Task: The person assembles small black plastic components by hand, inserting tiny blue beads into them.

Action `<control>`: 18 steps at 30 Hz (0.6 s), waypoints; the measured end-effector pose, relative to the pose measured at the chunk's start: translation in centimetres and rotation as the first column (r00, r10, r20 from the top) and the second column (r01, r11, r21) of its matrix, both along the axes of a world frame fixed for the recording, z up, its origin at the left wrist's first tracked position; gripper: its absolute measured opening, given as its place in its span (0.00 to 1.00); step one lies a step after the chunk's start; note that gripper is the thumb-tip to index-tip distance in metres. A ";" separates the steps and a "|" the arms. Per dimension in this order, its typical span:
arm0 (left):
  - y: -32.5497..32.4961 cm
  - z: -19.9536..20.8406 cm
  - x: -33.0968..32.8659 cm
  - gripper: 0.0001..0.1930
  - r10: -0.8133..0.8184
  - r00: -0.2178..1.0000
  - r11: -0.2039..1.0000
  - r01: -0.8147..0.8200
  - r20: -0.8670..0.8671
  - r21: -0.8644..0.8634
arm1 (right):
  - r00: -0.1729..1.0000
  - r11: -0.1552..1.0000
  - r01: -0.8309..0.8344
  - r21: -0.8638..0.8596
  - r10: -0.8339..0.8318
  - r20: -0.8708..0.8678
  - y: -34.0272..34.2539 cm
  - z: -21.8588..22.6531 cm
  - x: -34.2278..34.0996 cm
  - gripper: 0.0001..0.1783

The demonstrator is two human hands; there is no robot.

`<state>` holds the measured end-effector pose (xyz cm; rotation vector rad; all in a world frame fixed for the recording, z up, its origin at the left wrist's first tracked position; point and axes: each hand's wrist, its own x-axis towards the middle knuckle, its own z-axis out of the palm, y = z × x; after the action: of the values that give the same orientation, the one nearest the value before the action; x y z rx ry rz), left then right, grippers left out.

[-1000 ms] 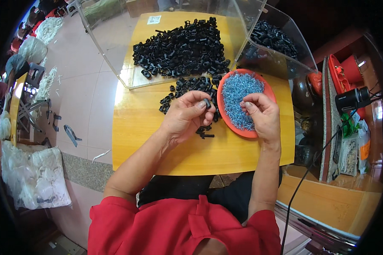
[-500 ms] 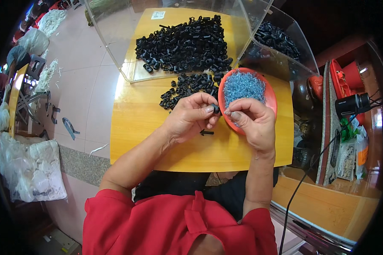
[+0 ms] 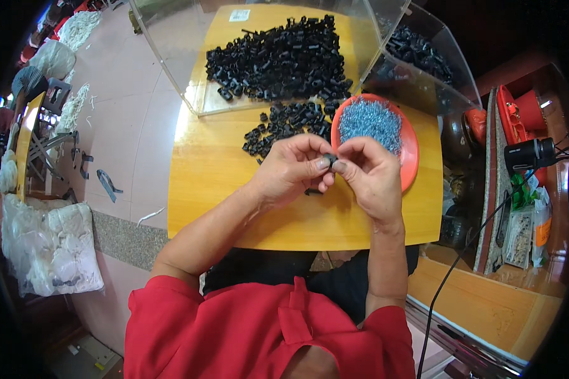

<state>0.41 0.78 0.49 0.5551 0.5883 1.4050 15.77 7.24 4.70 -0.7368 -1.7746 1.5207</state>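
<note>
Over the near half of the yellow table, my left hand (image 3: pixel 284 169) pinches a small black plastic part (image 3: pixel 330 158) between thumb and forefinger. My right hand (image 3: pixel 378 184) meets it there, thumb and forefinger closed against the part; the tiny silvery piece it held is now hidden by the fingertips. Just beyond the right hand sits a red oval plate (image 3: pixel 411 148) heaped with small bluish metal pieces (image 3: pixel 367 121), which look like screws. A loose heap of black plastic parts (image 3: pixel 284 125) lies beyond my left hand. Another black piece (image 3: pixel 312 191) lies below the fingers, partly covered.
A clear plastic bin (image 3: pixel 199 112) lies at the table's far side, with a big pile of black parts (image 3: pixel 278 63) in it. A second clear bin (image 3: pixel 451 95) with dark parts stands right of it. At right are a black camera (image 3: pixel 529 155) and its cable (image 3: pixel 461 251).
My right hand has moved left from the plate's edge, bringing its small silvery piece up to the black part. My left hand still grips that part. The whole view has shifted slightly.
</note>
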 end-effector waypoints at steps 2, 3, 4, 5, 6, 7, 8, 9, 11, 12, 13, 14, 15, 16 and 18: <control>-0.1 -0.1 -0.3 0.07 -0.004 0.999 1.000 0.004 -0.043 -0.004 | 0.999 0.999 0.028 0.017 -0.029 0.044 0.1 -0.2 0.0 0.10; 0.1 -0.1 -0.6 0.07 -0.014 1.000 1.000 0.014 0.003 0.019 | 0.995 0.998 0.051 0.022 -0.053 0.084 0.2 -0.2 0.0 0.11; 0.1 -0.2 -1.0 0.07 0.030 0.999 0.999 -0.031 0.041 0.045 | 0.998 0.998 0.050 -0.049 -0.048 0.040 0.0 0.0 0.4 0.09; 0.3 -0.2 -1.5 0.08 0.074 0.993 0.994 -0.081 0.087 0.076 | 0.994 0.998 0.061 0.010 -0.062 0.085 -0.1 0.1 0.6 0.09; 0.6 -0.2 -2.2 0.09 0.085 0.985 0.985 -0.106 0.149 0.138 | 0.991 0.995 0.058 0.075 -0.067 0.118 -0.1 0.3 0.8 0.09; 0.6 -0.2 -2.8 0.10 0.114 0.969 0.984 -0.140 0.217 0.107 | 0.986 0.988 0.051 0.149 -0.074 0.150 -0.2 0.4 1.1 0.09; 0.8 -0.1 -3.4 0.10 0.143 0.965 0.981 -0.167 0.221 0.097 | 0.966 0.955 -0.031 0.296 -0.048 0.253 -0.5 0.5 1.4 0.07; 0.9 -0.1 -3.9 0.11 0.181 0.959 0.975 -0.204 0.218 0.088 | 0.954 0.924 -0.066 0.377 -0.052 0.295 -0.9 0.3 1.4 0.07; 1.1 -0.1 -4.5 0.11 0.223 0.942 0.970 -0.240 0.252 0.040 | 0.931 0.826 -0.149 0.543 -0.068 0.358 -1.9 -0.5 0.9 0.07; 1.1 -0.1 -4.8 0.11 0.247 0.932 0.965 -0.260 0.265 0.015 | 0.923 0.824 -0.178 0.539 -0.051 0.382 -2.2 -0.8 0.8 0.07; 1.1 -0.1 -4.9 0.11 0.260 0.924 0.962 -0.273 0.282 0.009 | 0.919 0.797 -0.193 0.573 -0.058 0.390 -2.3 -1.2 0.6 0.07; 1.0 -0.1 -5.0 0.11 0.271 0.916 0.959 -0.284 0.297 0.002 | 0.915 0.769 -0.206 0.605 -0.067 0.397 -2.4 -1.6 0.4 0.08; 1.0 -0.1 -5.2 0.11 0.279 0.908 0.956 -0.292 0.313 -0.005 | 0.913 0.743 -0.214 0.634 -0.079 0.401 -2.5 -1.9 0.3 0.08; 1.0 -0.1 -5.4 0.11 0.290 0.900 0.952 -0.306 0.325 -0.003 | 0.905 0.728 -0.228 0.646 -0.086 0.416 -2.6 -2.1 0.2 0.08; 1.1 -0.1 -5.9 0.10 0.314 0.882 0.941 -0.339 0.350 0.011 | 0.899 0.717 -0.216 0.662 -0.118 0.421 -2.3 -2.0 0.2 0.07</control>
<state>-5.51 1.88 0.39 0.2592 0.3573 1.8038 15.98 4.93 2.67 -0.6534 -2.5001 0.5896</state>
